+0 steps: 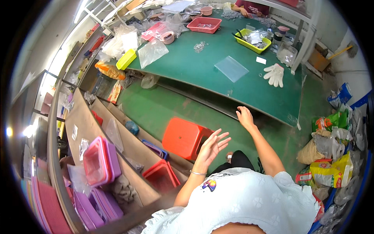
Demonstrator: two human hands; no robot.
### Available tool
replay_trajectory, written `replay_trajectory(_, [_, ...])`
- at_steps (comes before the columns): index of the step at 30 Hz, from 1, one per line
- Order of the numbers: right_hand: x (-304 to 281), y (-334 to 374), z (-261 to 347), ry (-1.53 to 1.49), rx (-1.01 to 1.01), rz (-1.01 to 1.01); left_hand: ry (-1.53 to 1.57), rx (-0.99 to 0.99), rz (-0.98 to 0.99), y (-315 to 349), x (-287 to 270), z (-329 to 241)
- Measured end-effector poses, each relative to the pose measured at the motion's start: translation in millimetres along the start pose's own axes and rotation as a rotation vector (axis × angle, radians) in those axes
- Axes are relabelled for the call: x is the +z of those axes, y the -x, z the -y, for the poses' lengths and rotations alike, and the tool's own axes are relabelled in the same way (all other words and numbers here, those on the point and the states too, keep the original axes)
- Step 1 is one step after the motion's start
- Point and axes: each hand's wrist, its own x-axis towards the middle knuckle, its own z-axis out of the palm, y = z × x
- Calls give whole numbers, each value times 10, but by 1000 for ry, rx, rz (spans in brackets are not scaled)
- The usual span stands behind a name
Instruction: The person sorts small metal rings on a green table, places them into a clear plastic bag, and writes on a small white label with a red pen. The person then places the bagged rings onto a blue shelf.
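Observation:
My left hand (214, 147) is raised beside the red plastic stool (180, 136), its fingers spread and nothing in it. My right hand (245, 117) reaches toward the near edge of the green table (187, 62), fingers apart and slightly bent, holding nothing that I can see. On the table beyond it lie a clear flat plastic bag (231, 69) and a white knitted glove (274, 75). A small white card (261, 60) rests close to the glove. Farther back, a little pile of metal pieces (200, 46) sits on the tabletop.
A yellow basket (253, 41) and a pink tray (203, 25) stand on the table. Shelves at left hold purple and red bins (102, 160). Sacks and bags (331, 171) are heaped along the right. A person in a dark red shirt (253, 7) works across the table.

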Motion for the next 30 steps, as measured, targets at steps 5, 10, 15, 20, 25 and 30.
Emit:
replay_trajectory(5, [426, -1137, -69, 36, -5, 4, -37, 8, -27, -1017, -285, -660])
replay_trajectory(10, [951, -2186, -299, 206, -35, -4, -102, -6, -81, -2008, -717, -1264])
replay_trajectory(15, [1265, -2737, -527, 348, -3, 79, -75, -36, -177, -2849, -1176, -1664])
replay_trajectory(20, [1159, -2866, -778, 544, 119, 20, -198, -121, -186, -3552, -1390, -2172])
replay_trajectory(25, [990, -2965, -981, 684, 412, -267, -578, -149, -217, -4689, -1815, -2707])
replay_trajectory(30, [1223, -2766, 272, 98, 150, -116, -768, 96, -173, -5863, -2286, -3328])
